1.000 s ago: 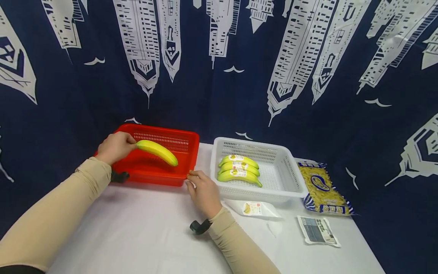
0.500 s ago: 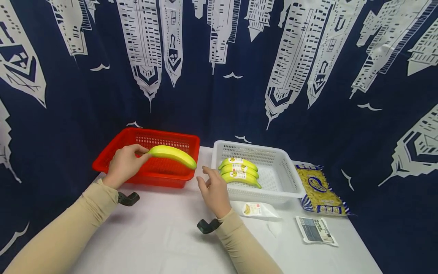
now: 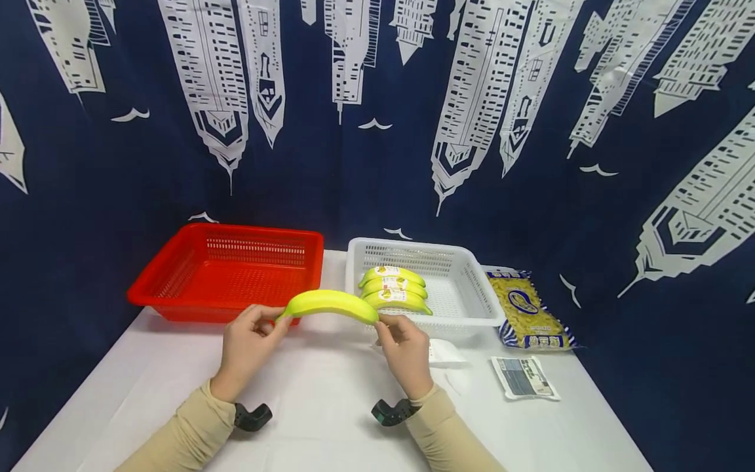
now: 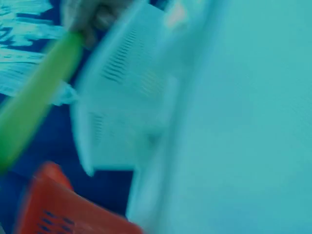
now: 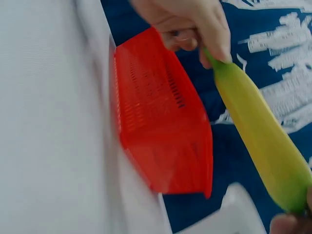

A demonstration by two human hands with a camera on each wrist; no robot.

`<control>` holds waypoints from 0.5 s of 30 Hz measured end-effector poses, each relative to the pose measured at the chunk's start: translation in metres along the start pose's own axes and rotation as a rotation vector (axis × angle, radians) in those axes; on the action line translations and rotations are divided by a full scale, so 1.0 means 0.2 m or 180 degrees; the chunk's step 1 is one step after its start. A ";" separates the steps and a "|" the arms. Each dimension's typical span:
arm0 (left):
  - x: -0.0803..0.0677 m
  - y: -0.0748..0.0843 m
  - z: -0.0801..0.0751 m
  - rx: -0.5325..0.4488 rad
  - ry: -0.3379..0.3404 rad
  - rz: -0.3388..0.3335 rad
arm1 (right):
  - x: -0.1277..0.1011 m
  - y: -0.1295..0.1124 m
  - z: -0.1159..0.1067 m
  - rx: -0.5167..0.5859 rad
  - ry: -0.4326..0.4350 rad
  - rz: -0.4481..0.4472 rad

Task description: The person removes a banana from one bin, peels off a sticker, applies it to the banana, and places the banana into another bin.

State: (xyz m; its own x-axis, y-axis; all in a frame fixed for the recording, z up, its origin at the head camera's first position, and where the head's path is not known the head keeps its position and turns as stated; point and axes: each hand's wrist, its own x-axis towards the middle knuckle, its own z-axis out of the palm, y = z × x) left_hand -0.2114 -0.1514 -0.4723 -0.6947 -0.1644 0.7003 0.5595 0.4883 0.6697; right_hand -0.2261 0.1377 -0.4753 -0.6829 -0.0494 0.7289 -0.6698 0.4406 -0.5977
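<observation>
A single yellow-green banana [image 3: 330, 303] is held up level between both hands, in front of the two baskets. My left hand [image 3: 250, 347] pinches its stem end, seen closely in the right wrist view, where the banana [image 5: 263, 136] slants down to the right. At the other tip, the fingers and thumb of my right hand [image 3: 407, 351] pinch it. Behind it, the red basket [image 3: 177, 298] holds nothing. Several labelled bananas [image 3: 394, 288] lie side by side in the white basket [image 3: 483, 288]. The left wrist view is blurred.
Right of the white basket lies a yellow bag of pasta-like pieces [image 3: 531, 311]. A small grey-and-white packet [image 3: 525, 378] rests nearer the front. A white wrapper [image 3: 445, 353] lies partly behind my right hand. A dark blue printed curtain [image 3: 295, 183] hangs behind the table.
My left hand has brought the banana out of the red basket, right and toward me. My right hand has left the red basket's rim and now pinches the banana's free end.
</observation>
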 end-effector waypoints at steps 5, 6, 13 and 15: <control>-0.12 -0.05 0.05 -0.0194 -0.0302 0.0114 | -0.10 0.02 -0.07 0.0137 -0.0198 0.0444; -0.13 -0.06 0.06 -0.0169 -0.0426 0.0130 | -0.12 0.02 -0.08 0.0180 -0.0279 0.0526; -0.16 -0.12 0.05 -0.0076 -0.0779 0.0161 | -0.13 0.03 -0.10 0.0384 -0.0971 0.0946; -0.15 -0.13 0.05 -0.0053 -0.0819 0.0131 | -0.12 0.03 -0.11 0.0385 -0.1022 0.1077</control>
State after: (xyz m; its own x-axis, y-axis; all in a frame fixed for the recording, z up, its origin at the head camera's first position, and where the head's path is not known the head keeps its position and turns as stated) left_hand -0.2089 -0.1502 -0.5134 -0.7622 0.0797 0.6424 0.5954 0.4757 0.6474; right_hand -0.2079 0.1618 -0.4895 -0.9111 -0.2038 0.3582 -0.4106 0.3731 -0.8320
